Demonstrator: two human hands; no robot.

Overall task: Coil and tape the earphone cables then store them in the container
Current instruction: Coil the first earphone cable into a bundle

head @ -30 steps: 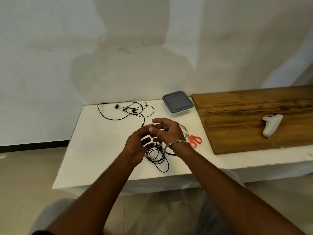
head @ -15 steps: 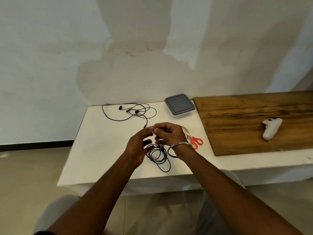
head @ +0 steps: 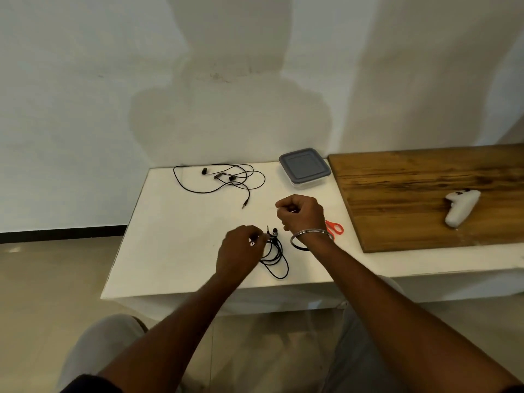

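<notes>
A black earphone cable lies in a loose coil on the white table. My left hand pinches this coil at its left side, near the earbuds and plug. My right hand hovers up and to the right of the coil, closed in a fist. A pale sliver shows between its fingers; I cannot tell what it is. A second black earphone lies uncoiled at the back of the table. The clear container with a grey lid stands shut at the back, right of that earphone.
Red-handled scissors lie partly hidden behind my right wrist. A dark ring lies under that wrist. A wooden board covers the right side and carries a white controller. The table's front edge is close to me.
My hands were together above the coil; now they are apart. The right hand has drawn up and to the right, and the left has dropped onto the coil.
</notes>
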